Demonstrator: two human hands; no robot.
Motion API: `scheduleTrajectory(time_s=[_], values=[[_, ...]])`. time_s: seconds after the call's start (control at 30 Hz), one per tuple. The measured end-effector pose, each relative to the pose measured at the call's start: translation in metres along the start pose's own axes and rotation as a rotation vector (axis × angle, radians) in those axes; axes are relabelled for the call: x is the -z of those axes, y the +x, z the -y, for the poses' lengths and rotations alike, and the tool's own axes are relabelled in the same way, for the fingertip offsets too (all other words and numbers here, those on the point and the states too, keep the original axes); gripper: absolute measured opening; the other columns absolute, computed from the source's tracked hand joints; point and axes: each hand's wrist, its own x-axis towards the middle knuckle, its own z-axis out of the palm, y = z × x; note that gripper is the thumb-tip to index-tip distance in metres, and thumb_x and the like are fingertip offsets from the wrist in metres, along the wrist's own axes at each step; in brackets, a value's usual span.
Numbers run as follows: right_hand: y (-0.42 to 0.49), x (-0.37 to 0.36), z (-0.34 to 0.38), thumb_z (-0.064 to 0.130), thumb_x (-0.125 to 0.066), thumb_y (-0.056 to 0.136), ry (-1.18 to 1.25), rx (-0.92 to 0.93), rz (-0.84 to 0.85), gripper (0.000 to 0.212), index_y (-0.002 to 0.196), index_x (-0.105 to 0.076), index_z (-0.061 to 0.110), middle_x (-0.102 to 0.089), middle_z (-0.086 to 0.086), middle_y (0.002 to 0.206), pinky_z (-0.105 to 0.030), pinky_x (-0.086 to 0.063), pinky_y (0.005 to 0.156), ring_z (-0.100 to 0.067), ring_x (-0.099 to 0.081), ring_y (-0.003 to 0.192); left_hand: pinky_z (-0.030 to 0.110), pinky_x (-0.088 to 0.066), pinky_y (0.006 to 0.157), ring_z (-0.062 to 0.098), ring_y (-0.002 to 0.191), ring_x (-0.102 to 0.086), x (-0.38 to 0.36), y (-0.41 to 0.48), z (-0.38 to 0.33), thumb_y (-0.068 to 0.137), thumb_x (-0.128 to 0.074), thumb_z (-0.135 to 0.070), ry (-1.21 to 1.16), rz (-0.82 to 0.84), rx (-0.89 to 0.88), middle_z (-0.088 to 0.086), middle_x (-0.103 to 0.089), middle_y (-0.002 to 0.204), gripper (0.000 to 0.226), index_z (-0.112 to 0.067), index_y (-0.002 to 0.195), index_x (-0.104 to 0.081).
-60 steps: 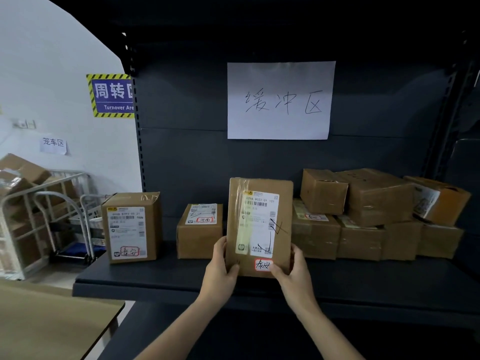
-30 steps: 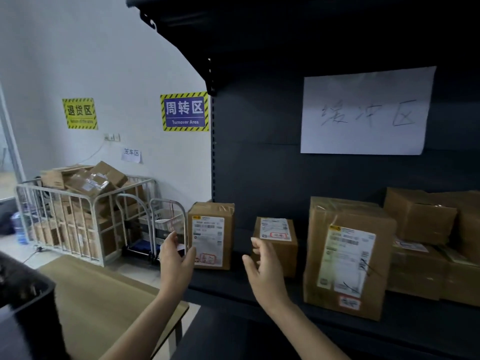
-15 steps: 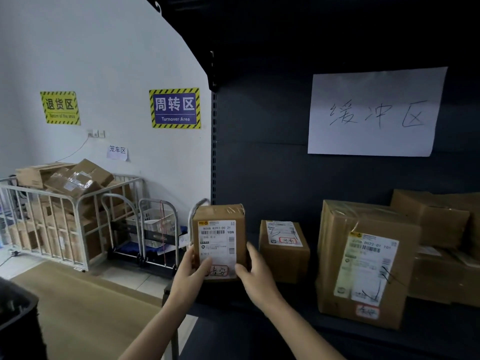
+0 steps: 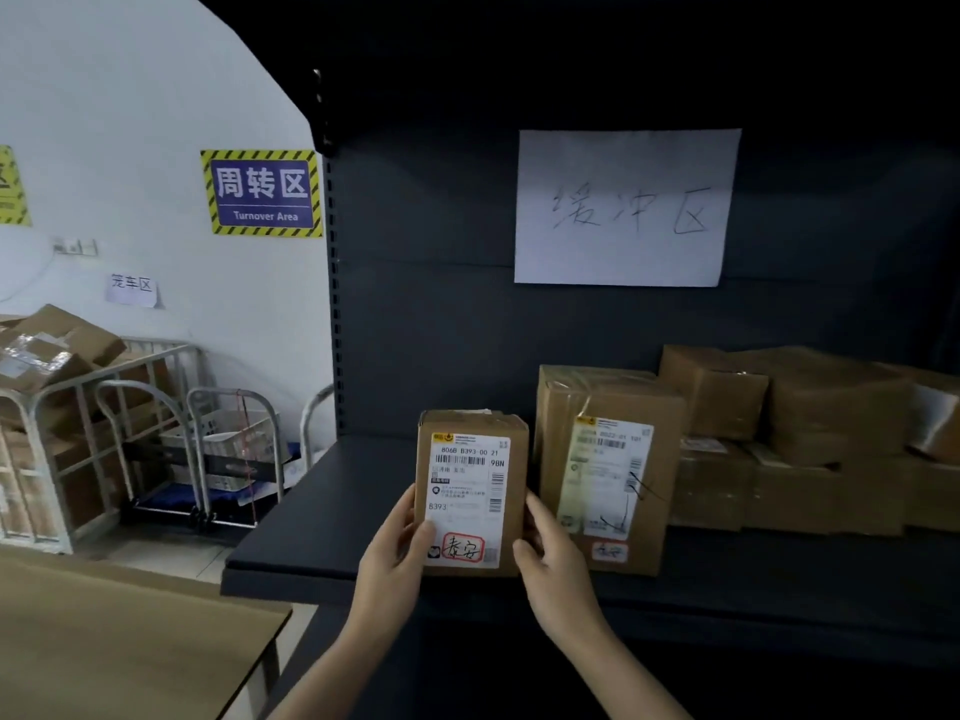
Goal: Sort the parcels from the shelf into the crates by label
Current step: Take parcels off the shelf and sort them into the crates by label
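A white wall (image 4: 130, 96) fills the left, with a blue "Turnover Area" sign (image 4: 262, 193) framed in yellow and black stripes. Below it stands a metal cage (image 4: 78, 407) stacked with cardboard boxes, and a trolley (image 4: 228, 454) just beside it. A wooden table (image 4: 104, 641) takes the lower left corner. The dark shelf (image 4: 311, 537) runs across the rest, and a white paper sheet (image 4: 626, 207) with handwritten characters hangs on its back panel.

My left hand (image 4: 395, 558) clasps the left edge of a small parcel (image 4: 470, 491), thumb laid on the front by its white label. The parcel stands upright at the shelf's front edge; I cannot tell whether it rests on the board or is lifted just off it. A red-bordered sticker with handwritten characters sits at the label's foot. My right hand (image 4: 553, 563) grips the right edge, fingers wrapped behind.

Just right of it a taller parcel (image 4: 605, 470) stands upright on the shelf, touching my right fingers or nearly so. Further right a pile (image 4: 810, 439) of brown boxes lies in two layers.
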Motion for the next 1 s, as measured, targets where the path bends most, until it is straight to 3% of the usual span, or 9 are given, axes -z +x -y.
scheduleTrajectory(time_s=[0.07, 0.17, 0.3, 0.4, 0.53, 0.67, 0.83, 0.93, 1.0], values=[[-0.005, 0.01, -0.005, 0.008, -0.043, 0.096, -0.024, -0.002, 0.008, 0.05, 0.144, -0.032, 0.02, -0.042, 0.008, 0.141, -0.017, -0.034, 0.106, -0.003, -0.037, 0.129, 0.023, -0.055, 0.082, 0.006, 0.104, -0.064, -0.008, 0.002, 0.002, 0.095, -0.049, -0.014, 0.007, 0.015, 0.015, -0.013, -0.066, 0.111, 0.041, -0.036, 0.129, -0.044], [-0.014, 0.032, -0.012, 0.012, -0.049, 0.095, -0.054, 0.04, -0.104, 0.043, 0.137, -0.043, 0.018, -0.052, 0.013, 0.12, 0.0, -0.04, 0.081, 0.003, -0.05, 0.109, 0.02, -0.052, 0.079, 0.004, 0.101, -0.063, -0.016, 0.006, 0.003, 0.095, -0.048, -0.015, 0.01, 0.024, 0.035, -0.015, -0.066, 0.109, 0.037, -0.038, 0.124, -0.046], [-0.019, 0.075, -0.028, 0.014, -0.056, 0.091, -0.033, 0.098, -0.45, 0.028, 0.117, -0.055, 0.024, -0.058, 0.014, 0.099, -0.016, -0.045, 0.077, -0.003, -0.058, 0.094, 0.016, -0.049, 0.077, 0.004, 0.102, -0.062, -0.022, 0.01, 0.003, 0.096, -0.049, -0.018, 0.008, 0.01, 0.048, -0.015, -0.066, 0.109, 0.036, -0.034, 0.127, -0.047], [-0.012, 0.101, -0.045, 0.013, -0.058, 0.089, -0.028, 0.052, -0.581, 0.03, 0.118, -0.052, 0.019, -0.056, -0.002, 0.109, -0.025, -0.043, 0.079, -0.013, -0.054, 0.098, 0.016, -0.048, 0.077, 0.006, 0.104, -0.061, -0.025, 0.014, 0.003, 0.096, -0.049, -0.021, 0.005, 0.002, 0.064, -0.013, -0.064, 0.113, 0.037, -0.033, 0.131, -0.045], [0.007, 0.116, -0.062, 0.024, -0.058, 0.09, 0.015, -0.103, -0.402, 0.052, 0.138, -0.039, 0.017, -0.047, -0.001, 0.134, -0.029, -0.039, 0.093, -0.014, -0.046, 0.119, 0.017, -0.048, 0.077, 0.005, 0.103, -0.061, -0.031, 0.021, 0.0, 0.095, -0.049, -0.022, 0.011, 0.007, 0.086, -0.015, -0.064, 0.112, 0.039, -0.036, 0.131, -0.043], [0.022, 0.118, -0.066, 0.03, -0.055, 0.091, 0.148, -0.158, -0.135, 0.054, 0.141, -0.034, 0.031, -0.052, 0.027, 0.11, -0.022, -0.038, 0.089, -0.002, -0.048, 0.107, 0.017, -0.047, 0.076, 0.004, 0.102, -0.061, -0.037, 0.025, -0.004, 0.096, -0.048, -0.022, 0.01, 0.018, 0.104, -0.017, -0.064, 0.111, 0.032, -0.035, 0.126, -0.047], [0.025, 0.118, -0.07, 0.033, -0.055, 0.09, 0.228, -0.144, -0.105, 0.046, 0.134, -0.041, 0.037, -0.058, 0.028, 0.11, -0.022, -0.043, 0.087, 0.004, -0.053, 0.103, 0.011, -0.052, 0.062, -0.003, 0.086, -0.068, -0.038, 0.023, -0.012, 0.097, -0.045, -0.023, -0.006, -0.019, 0.114, -0.02, -0.072, 0.095, 0.023, -0.04, 0.108, -0.057], [0.023, 0.125, -0.062, 0.046, -0.055, 0.083, 0.259, -0.12, -0.097, 0.044, 0.126, -0.044, 0.044, -0.06, 0.026, 0.109, -0.022, -0.046, 0.084, 0.003, -0.056, 0.102, 0.015, -0.051, 0.064, -0.003, 0.081, -0.068, -0.034, 0.022, -0.021, 0.098, -0.043, -0.026, -0.008, -0.069, 0.113, -0.021, -0.072, 0.09, 0.024, -0.044, 0.098, -0.059], [0.024, 0.13, -0.054, 0.054, -0.052, 0.079, 0.263, -0.101, -0.101, 0.036, 0.115, -0.047, 0.051, -0.06, 0.022, 0.112, -0.024, -0.047, 0.083, 0.0, -0.056, 0.104, 0.012, -0.051, 0.058, -0.005, 0.077, -0.068, -0.033, 0.02, -0.027, 0.098, -0.042, -0.029, 0.001, -0.087, 0.104, -0.025, -0.071, 0.084, 0.023, -0.046, 0.096, -0.058]])
